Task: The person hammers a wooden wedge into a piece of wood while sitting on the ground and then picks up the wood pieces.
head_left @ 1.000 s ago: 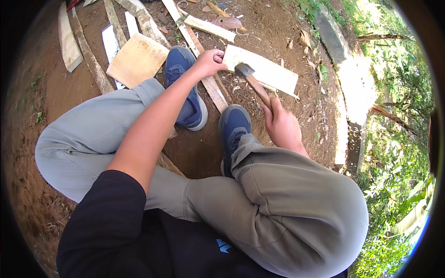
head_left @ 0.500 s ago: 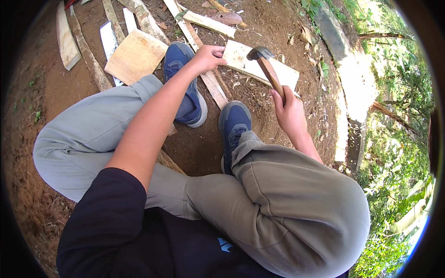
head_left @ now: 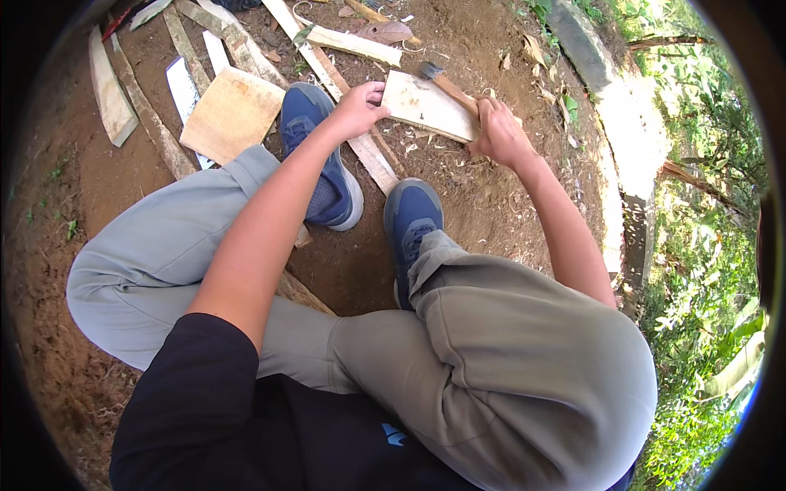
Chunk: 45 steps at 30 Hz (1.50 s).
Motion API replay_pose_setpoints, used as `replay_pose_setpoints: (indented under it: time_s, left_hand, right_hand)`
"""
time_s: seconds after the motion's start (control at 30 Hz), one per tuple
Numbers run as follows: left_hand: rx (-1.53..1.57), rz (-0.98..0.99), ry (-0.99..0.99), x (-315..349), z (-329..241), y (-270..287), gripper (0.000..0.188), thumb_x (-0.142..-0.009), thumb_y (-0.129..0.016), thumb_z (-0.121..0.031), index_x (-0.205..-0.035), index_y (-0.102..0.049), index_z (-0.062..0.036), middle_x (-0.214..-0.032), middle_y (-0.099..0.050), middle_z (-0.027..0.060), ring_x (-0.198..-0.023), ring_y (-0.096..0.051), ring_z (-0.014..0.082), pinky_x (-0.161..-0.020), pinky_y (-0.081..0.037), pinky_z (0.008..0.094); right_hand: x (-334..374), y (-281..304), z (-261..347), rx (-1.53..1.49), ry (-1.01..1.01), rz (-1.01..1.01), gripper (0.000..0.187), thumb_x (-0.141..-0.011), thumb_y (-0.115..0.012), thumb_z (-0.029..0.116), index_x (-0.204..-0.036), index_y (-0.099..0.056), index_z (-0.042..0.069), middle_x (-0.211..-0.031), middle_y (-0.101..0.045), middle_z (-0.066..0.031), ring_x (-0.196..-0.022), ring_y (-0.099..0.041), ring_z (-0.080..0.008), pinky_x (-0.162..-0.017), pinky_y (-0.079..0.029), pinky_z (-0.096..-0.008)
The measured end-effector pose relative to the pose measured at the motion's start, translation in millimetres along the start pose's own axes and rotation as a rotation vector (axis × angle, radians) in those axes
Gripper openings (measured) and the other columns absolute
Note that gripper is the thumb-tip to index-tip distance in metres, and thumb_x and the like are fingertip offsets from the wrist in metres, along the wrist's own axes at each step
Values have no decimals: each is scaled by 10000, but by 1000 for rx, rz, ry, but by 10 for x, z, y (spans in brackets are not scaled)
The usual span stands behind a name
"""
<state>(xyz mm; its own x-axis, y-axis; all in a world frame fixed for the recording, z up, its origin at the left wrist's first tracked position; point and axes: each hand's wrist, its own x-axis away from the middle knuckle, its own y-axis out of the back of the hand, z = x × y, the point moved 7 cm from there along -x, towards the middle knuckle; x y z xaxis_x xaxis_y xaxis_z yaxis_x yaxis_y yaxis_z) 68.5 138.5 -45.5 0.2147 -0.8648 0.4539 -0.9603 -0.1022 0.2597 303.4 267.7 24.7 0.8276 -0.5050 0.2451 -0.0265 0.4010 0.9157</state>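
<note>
A pale wooden board [head_left: 430, 106] lies just beyond my feet, sloping down to the right. My left hand [head_left: 358, 112] is closed on its left end, thumb and fingers curled at the edge. In my right hand [head_left: 501, 135] is a hammer [head_left: 452, 87], gripped by its wooden handle. The dark metal head is over the board's far edge. My right fingers are against the board's right end and cover part of it; whether they also grip the board, I cannot tell.
A square piece of wood [head_left: 232, 114] lies left of my left shoe [head_left: 315, 147]. Long strips of wood [head_left: 147, 106] are spread on the dirt at the far left. A narrow plank [head_left: 372, 159] runs between my shoes. A stone edging [head_left: 577, 45] borders plants at the right.
My right hand has moved left and farther away, bringing the lifted hammer down over the board and the hand to its right end. My left hand stays at the left end.
</note>
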Motion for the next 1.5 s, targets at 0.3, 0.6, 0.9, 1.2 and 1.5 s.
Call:
replay_pose_setpoints:
  time_s: [0.3, 0.6, 0.9, 1.2, 1.5]
  left_hand:
    - [31, 36, 38, 10, -6, 4, 624, -898, -762, -80, -1451, -509, 61, -1231, -724, 171, -1091, -698, 217, -960, -547, 342]
    - [16, -5, 39, 29, 12, 22, 602, -857, -789, -130, -1376, -548, 58, -1194, -732, 156, -1054, -700, 216, -950, -553, 349]
    - [62, 74, 26, 19, 45, -15, 766, -782, -892, -152, -1401, -487, 49, -1244, -693, 183, -1066, -679, 213, -946, -554, 361]
    - [-112, 2, -41, 117, -89, -77, 821, -743, -871, -19, -1421, -411, 37, -1202, -708, 158, -923, -681, 174, -840, -569, 322]
    - [-37, -72, -12, 116, 31, -109, 715, -795, -792, 72, -1405, -424, 24, -1200, -706, 181, -963, -707, 189, -862, -585, 352]
  right_hand:
    - [5, -36, -54, -66, 9, -44, 647, -651, -890, 162, -1180, -565, -20, -1202, -630, -220, -1173, -602, -411, -1045, -489, -467]
    - [-12, -5, -53, -135, 14, -22, 672, -664, -896, 129, -1222, -559, -33, -1244, -614, -217, -1198, -587, -400, -1082, -470, -454]
    - [-57, -64, -79, -101, 11, 64, 667, -727, -858, 87, -1292, -538, -63, -1394, -553, -201, -1325, -529, -351, -1217, -368, -439]
    - [-34, -3, -103, -204, -22, 28, 648, -725, -834, 49, -1292, -542, -59, -1362, -571, -188, -1324, -530, -354, -1205, -384, -451]
    - [-82, 10, -55, -212, 112, -60, 582, -722, -770, 13, -1252, -540, -59, -1360, -566, -208, -1325, -523, -383, -1182, -390, -460]
